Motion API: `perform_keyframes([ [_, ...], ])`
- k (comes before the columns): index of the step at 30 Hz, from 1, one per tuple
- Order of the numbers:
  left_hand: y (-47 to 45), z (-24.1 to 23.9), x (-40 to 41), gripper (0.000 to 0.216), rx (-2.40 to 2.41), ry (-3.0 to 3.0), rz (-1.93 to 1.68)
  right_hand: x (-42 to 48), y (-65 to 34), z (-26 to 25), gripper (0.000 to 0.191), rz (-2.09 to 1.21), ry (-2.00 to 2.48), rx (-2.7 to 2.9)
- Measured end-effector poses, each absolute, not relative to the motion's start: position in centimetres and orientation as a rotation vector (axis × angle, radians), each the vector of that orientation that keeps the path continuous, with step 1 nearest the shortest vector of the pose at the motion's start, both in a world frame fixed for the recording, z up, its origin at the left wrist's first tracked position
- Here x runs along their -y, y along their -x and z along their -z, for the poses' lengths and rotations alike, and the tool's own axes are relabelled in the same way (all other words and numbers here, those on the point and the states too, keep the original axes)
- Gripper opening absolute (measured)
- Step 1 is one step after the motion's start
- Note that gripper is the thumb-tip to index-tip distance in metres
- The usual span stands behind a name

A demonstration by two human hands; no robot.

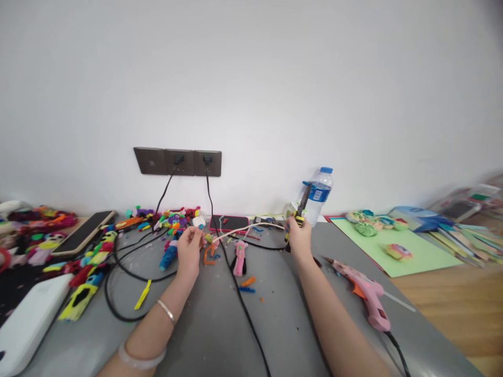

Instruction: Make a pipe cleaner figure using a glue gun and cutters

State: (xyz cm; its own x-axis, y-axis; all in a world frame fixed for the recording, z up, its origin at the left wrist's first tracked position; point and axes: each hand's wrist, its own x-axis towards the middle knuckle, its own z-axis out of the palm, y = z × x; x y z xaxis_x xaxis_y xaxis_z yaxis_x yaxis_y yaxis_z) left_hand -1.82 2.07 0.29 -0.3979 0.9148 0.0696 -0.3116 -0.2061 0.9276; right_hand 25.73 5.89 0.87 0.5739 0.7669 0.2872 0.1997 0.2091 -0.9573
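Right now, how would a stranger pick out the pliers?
On the grey table, find the blue-capped bottle by the white wall. At its left edge, the pliers point upward from the right grip. Their yellow-and-black handles distinguish them from the clear bottle.

Pliers (303,203), right of centre: black and yellow. Glue gun (368,283), lower right: pink, orange trigger (358,291). Desktop (275,335) grey.

Right hand (299,240) grips yellow-and-black pliers (303,203) pointing to one o'clock; left hand (189,248) pinches a blue bit (200,227); pink hot-glue gun (366,291) lies at the former's four o'clock.
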Motion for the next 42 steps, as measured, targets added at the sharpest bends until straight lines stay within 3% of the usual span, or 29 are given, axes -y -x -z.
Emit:
perform_keyframes([
  [7, 2.6, -1.3, -2.6, 0.026, -0.999, -0.628, -1.894, -5.4, -24.2, -0.9, 0.017, -0.453, 1.313, 1.138],
  [12, 2.2, -0.3, -2.5, 0.013, -1.124, -0.909, -1.866, -4.0, -21.8, -1.2, 0.01, -0.424, 1.277, 1.403],
  [19, 1.4, -0.5, -1.5, 0.025, -1.21, -1.352, -1.748, -3.1, -20.6, -1.3, 0.005, -0.338, 1.297, 1.674],
  [28, 0.6, -1.0, -1.1, 0.038, -1.091, -1.15, -1.62, -3.1, -20.6, -1.0, 0.015, -0.323, 1.332, 1.787],
  [42, 0.5, -0.1, -1.4, 0.034, -1.074, -1.222, -1.569, -2.9, -19.8, -1.0, 0.017, -0.362, 1.436, 1.944],
])
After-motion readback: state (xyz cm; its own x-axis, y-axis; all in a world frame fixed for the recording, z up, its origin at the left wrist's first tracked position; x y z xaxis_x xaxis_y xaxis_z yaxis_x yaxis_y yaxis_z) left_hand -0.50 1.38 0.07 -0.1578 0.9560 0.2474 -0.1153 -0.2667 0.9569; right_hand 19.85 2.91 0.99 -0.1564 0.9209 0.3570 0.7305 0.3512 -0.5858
